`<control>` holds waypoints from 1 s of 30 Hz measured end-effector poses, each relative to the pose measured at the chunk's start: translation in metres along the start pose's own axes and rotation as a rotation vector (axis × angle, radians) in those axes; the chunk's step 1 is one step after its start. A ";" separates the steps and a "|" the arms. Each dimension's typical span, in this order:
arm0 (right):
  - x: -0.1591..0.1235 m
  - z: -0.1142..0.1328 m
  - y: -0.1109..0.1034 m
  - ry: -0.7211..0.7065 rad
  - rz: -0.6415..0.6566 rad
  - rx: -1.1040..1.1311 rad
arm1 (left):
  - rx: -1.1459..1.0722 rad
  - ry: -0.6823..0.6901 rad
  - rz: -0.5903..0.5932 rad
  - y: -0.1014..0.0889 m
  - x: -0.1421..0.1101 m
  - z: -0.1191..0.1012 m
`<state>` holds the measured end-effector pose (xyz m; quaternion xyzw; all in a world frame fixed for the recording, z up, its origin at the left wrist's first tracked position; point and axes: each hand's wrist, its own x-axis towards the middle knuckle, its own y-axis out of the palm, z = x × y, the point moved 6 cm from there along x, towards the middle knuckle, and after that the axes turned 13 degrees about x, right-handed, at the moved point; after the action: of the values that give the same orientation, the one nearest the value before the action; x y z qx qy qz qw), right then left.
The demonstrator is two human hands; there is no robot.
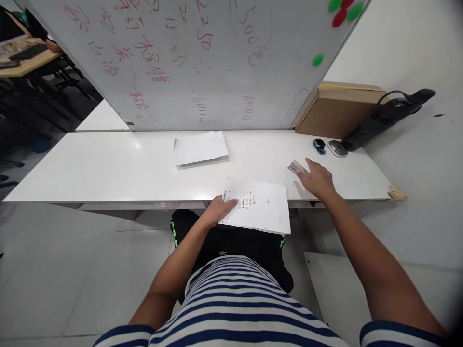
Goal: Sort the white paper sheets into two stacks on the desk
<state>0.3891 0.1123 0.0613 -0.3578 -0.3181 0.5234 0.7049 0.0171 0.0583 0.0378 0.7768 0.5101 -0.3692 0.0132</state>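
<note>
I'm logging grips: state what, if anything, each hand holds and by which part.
Left hand holds the written-on paper by its left edge, thumb on top. Right hand is at the right end of a small pale object; grip unclear.

Along the back of the counter rises a whiteboard; before it, left of centre, lie loose papers. Nearer and to their right — across the front edge — are the written sheets in the left hand. Farther right, at the right hand, is a stapler. Behind that, running rightward: a watch, a mouse, then a bottle, with a cardboard box just right of the whiteboard.
</note>
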 end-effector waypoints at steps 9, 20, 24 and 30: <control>-0.109 0.070 0.044 0.167 0.620 1.131 | -0.099 0.180 0.084 -0.014 -0.010 -0.020; -0.054 0.088 0.062 0.201 0.517 1.253 | 0.003 0.282 -0.217 -0.054 0.026 -0.013; 0.008 0.090 0.059 0.120 0.302 1.212 | 0.252 0.398 -0.455 -0.083 0.048 -0.018; 0.103 0.048 0.050 0.222 0.012 0.645 | 0.970 0.339 -0.627 -0.083 0.083 -0.005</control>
<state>0.3503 0.2297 0.0533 -0.1733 -0.0555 0.5588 0.8091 -0.0290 0.1652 0.0223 0.5547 0.4832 -0.4170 -0.5337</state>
